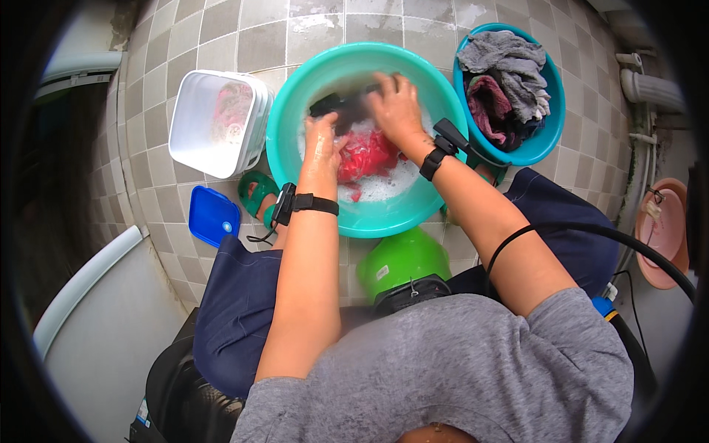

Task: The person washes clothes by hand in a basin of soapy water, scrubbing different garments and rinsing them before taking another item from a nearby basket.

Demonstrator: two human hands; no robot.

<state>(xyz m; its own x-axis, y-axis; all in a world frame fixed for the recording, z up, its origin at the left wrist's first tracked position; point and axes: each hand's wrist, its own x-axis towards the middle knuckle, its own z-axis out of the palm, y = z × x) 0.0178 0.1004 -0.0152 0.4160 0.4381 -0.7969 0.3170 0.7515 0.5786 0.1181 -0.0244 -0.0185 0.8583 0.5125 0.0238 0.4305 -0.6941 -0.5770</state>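
Observation:
A large turquoise plastic basin [288, 183] stands on the floor before me with foamy water [388, 185] in it. Inside, a dark wet cloth [352, 108], blurred by motion, stretches between my two hands. My left hand [323, 141] grips its left part, with wet skin and some suds. At the cloth's other end is my right hand [397, 108], fingers curved over it and partly blurred. A bright red wet cloth [365, 155] lies in the foam just below the dark one, close to my left fingers. Both wrists wear black straps with small devices.
Right of the basin, a blue tub [556, 130] holds grey, dark and reddish clothes [501, 66]. White square buckets [191, 130], nested, stand left, near a blue lid [213, 216]. A green plastic object [404, 260] sits between my legs. A black cable [587, 226] crosses my right arm.

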